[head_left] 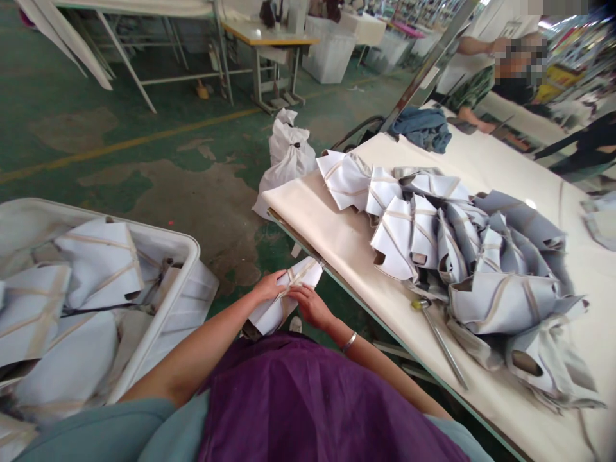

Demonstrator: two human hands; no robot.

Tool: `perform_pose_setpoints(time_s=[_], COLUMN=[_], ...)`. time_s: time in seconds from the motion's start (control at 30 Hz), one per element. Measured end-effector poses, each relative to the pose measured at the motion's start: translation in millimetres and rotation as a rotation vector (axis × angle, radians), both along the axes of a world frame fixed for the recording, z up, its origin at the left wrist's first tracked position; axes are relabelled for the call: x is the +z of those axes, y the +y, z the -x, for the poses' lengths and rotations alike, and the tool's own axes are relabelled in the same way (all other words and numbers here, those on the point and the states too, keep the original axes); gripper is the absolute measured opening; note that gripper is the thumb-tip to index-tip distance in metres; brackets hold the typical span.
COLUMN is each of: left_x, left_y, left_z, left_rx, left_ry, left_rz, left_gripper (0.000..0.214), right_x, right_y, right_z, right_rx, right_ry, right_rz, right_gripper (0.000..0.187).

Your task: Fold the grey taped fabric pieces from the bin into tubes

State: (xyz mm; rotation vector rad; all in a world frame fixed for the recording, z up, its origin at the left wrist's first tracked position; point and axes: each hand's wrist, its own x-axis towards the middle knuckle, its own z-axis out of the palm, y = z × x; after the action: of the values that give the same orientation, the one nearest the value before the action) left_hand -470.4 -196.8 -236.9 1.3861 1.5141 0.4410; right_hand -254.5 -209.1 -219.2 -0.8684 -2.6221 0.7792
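While stationed between bin and desk, holding one white fabric piece [304, 272] low in front of the lap, above the green floor [144, 154] and just short of the desk [337, 237] edge. Crossed by tan straps. Long axis from near-left, by the body, up to far-right, toward the desk corner.

Gripped at mid-length from both sides:
- left hand [267, 287] on the left edge, fingers curled over the top
- right hand [312, 307] on the right edge, fingers closed narrow on the fabric, silver bangle [349, 341] at the wrist

Neither hand nearer than the other; both touching.

Elsewhere:
- heap of like pieces [457, 250], white and grey, piled on the desk to the right, well apart from the hands
- metal rod [440, 343] with a yellowish head lying beside the heap, nearer the right hand than the left
- white bin [185, 256] at left, holding more strapped pieces
- white sack [289, 151] on the floor past the desk end
- blue cloth [423, 128] at the far corner
- another person [474, 83] at work on the far side

Brands, labels, writing: none legible anywhere.
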Motion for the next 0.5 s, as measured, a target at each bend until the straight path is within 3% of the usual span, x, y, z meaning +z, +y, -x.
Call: perform_pose_setpoints(time_s=[0.1,0.23,0.4,0.5], left_x=[2.3,-0.8,-8.9,1.0], left_y=[-1.0,-7.2,-5.6,-8.0], left_z=[-4.2,-5.5,-3.5,-6.2], left_rx=[0.031,0.048,0.106,0.123], left_ry=[0.07,0.072,-0.046,-0.119], left_rz=[0.022,0.024,0.005,-0.029], left_gripper=[0.067,0.063,0.061,0.061], right_x=[0.4,4.8,7.3,8.0], right_y=[4.2,3.3,-9.9,-17.8], right_z=[-1.3,1.6,29.2,35.6], right_rx=[-0.101,-0.067,-0.123,-0.13], right_ry=[-0.064,-0.109,0.062,0.103], right_rz=[-0.064,-0.099,0.02,0.047], right_gripper=[0.052,0.054,0.044,0.042])
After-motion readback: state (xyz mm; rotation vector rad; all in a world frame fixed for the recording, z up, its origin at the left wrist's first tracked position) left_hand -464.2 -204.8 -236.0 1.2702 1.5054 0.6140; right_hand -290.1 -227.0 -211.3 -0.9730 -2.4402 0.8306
